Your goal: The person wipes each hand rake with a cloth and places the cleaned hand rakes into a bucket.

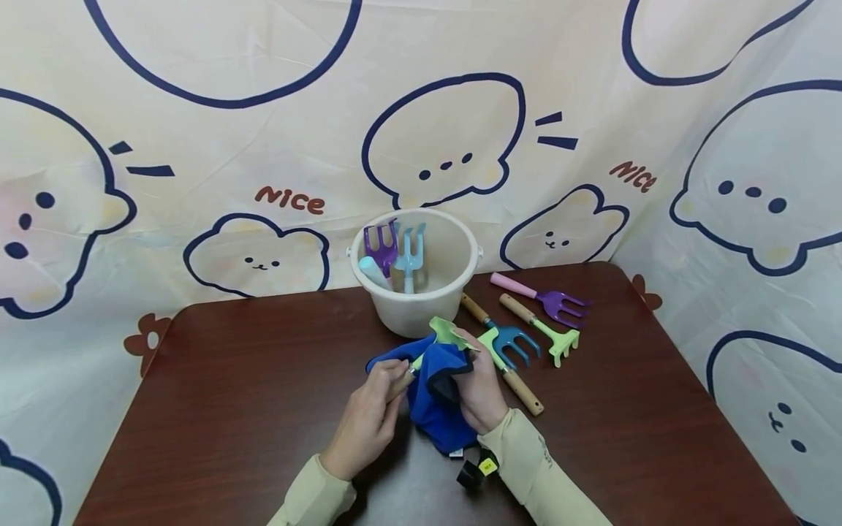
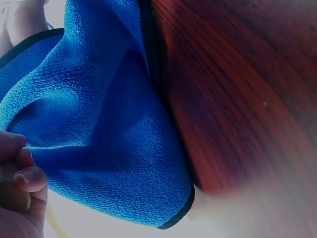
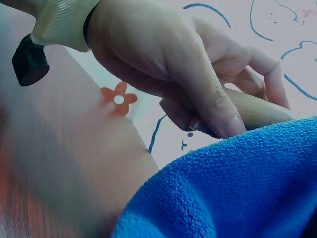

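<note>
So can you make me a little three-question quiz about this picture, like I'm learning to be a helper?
1. Pick one: what colour is the cloth in the right hand?
A) Red
B) Yellow
C) Blue

2. True or false: a light blue fork is inside the white bucket.

3. Say it yourself: which hand holds the wooden handle of the green tool that is against the cloth?

Key:
1. C
2. True
3. The left hand
</note>
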Tool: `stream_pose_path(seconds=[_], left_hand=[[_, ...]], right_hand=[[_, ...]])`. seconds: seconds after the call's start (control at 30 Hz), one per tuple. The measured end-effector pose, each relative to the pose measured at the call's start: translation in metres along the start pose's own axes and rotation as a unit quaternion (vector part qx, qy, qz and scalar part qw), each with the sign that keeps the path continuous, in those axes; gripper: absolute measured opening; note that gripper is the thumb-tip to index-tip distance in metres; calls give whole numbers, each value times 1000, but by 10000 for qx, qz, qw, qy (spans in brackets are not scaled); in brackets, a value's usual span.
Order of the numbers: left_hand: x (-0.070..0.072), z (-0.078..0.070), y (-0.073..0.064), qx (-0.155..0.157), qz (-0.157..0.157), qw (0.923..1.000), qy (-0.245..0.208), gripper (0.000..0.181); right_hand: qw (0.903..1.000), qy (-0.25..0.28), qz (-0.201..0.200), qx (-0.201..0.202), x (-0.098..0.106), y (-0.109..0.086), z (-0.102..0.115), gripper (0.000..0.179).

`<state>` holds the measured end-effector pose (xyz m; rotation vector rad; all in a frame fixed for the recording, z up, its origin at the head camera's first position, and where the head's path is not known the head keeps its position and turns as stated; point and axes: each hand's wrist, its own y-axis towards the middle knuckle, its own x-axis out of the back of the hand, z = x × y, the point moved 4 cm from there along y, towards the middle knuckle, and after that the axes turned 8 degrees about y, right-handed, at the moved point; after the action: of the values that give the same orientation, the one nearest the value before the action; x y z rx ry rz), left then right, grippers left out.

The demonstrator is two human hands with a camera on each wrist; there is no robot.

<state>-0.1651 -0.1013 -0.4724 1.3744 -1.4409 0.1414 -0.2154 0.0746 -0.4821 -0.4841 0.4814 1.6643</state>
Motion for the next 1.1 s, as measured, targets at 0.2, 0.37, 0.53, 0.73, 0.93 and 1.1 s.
stream_pose_path(seconds=[0.2,0.37,0.53,0.73,0.93,1.1], left_hand=[[-1,0,0,-35,-20,9999,160,52],[-2,1,-1,39,-23,9999,148,52],[-3,0,-1,57,8,9999,109,52],[-3,-1,-1,-38,95,9998,183,52],[-5,1,-1,-73,79,9997,236,52],[-5,2,-1,-105,61,9995,300,52]], right_hand=[[9994,-246,-87,248,3,1,2,44],[9935,-977,-247,531,4,2,9,50],[9891,-1353,-204,549,7,4,14,47],[9884,-1399,-273,533,9,5,14,42],[9828,-1621,-679,574,10,4,15,41],[9749,-1879,-986,668,10,4,15,39]])
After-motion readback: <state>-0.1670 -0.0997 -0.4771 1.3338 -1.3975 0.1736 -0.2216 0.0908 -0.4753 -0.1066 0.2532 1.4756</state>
